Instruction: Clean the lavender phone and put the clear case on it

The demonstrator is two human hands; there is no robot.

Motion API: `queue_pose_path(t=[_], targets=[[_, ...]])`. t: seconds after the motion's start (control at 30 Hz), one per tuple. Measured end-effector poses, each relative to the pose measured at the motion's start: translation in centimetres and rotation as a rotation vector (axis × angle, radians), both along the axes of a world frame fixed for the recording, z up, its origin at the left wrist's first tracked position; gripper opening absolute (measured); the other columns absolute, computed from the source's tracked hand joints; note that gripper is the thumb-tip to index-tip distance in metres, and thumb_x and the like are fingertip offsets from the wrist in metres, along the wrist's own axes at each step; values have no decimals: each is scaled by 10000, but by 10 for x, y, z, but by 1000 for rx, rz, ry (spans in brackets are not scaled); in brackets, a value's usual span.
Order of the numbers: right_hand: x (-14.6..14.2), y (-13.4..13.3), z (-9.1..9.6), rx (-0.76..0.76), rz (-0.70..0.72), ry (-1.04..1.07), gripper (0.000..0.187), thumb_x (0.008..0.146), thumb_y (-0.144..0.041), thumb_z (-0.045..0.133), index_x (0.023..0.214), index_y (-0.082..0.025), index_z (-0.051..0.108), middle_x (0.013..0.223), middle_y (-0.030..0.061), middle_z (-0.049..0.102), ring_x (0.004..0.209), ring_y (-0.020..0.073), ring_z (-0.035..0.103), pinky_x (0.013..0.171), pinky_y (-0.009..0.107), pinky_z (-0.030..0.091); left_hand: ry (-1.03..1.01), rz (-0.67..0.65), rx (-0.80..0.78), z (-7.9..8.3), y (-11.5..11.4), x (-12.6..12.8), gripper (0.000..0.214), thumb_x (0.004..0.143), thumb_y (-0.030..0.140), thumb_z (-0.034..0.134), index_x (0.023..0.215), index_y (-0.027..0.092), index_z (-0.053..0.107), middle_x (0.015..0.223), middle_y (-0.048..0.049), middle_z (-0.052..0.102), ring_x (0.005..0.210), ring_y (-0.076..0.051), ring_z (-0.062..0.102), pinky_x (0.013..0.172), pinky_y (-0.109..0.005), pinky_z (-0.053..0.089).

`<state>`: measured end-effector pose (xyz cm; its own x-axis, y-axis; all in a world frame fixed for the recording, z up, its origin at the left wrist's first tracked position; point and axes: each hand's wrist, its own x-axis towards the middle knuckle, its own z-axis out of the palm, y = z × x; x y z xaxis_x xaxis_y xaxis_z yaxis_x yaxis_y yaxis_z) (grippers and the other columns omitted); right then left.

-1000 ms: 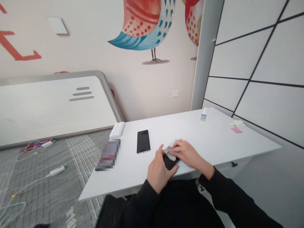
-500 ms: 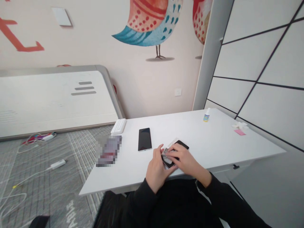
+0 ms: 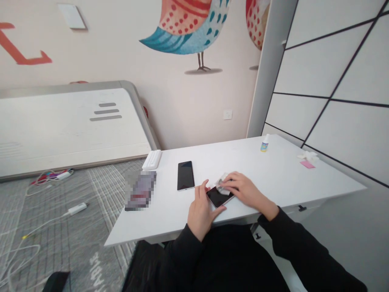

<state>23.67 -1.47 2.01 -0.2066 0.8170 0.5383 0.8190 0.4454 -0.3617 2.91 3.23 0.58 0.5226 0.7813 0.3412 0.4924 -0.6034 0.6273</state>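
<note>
Black-screened smartphone [image 3: 217,197] lying almost flat on a white rectangular tabletop [image 3: 291,178], bottom centre of the frame, just above the table's near edge. Long axis apparently slanting from lower left toward upper right, far end hidden under a crumpled white cloth [image 3: 223,181] and the right hand [image 3: 247,191]. Right hand nearly flat, fingers together and curved down, pressing the cloth against the upper part of the screen. Left hand [image 3: 201,214] partly open, fingers raised and spread, fingertips [image 3: 207,187] at the phone's left corner, thumb [image 3: 221,209] against its lower edge, gripping it by the rim. Lower part of the screen uncovered. Broad stretch of white tabletop to the right, up to a small white dropper bottle with a blue label [image 3: 264,144] near the far edge. To the left, a 2nd black smartphone [image 3: 185,175] lying apart from the hands, a pixelated rectangular package [image 3: 140,190] at the left edge, and a white ribbed bar [image 3: 151,159] at the far left corner. White tissue [image 3: 308,155] and a pink square pad [image 3: 307,164] at the right end of the table.
</note>
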Motion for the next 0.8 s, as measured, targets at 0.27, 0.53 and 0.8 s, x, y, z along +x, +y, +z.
queue_pose_path(t=[0.27,0.53,0.8], targets=[[9,-15,-2,-29,87,-15,281,1004,-191,566,1202,-281,744,1112,79,697,1064,238,618,928,407,543,70,-12,4,2,-3,0,866,775,319,831,1449,302,286,1339,-92,517,1193,-277,657,854,-391,609],[-1,-6,1,-22,145,-66,287,1008,-171,539,1178,-264,750,1132,85,700,1101,240,614,969,405,528,83,3,22,1,-4,3,800,819,262,783,1447,293,288,1338,-84,517,1119,-247,686,804,-356,611],[-8,9,6,0,77,-100,302,980,-99,532,1104,-243,767,1078,85,710,1062,250,613,960,436,517,68,26,25,2,-4,4,854,787,309,811,1454,293,277,1348,-97,524,1144,-267,682,808,-360,609]])
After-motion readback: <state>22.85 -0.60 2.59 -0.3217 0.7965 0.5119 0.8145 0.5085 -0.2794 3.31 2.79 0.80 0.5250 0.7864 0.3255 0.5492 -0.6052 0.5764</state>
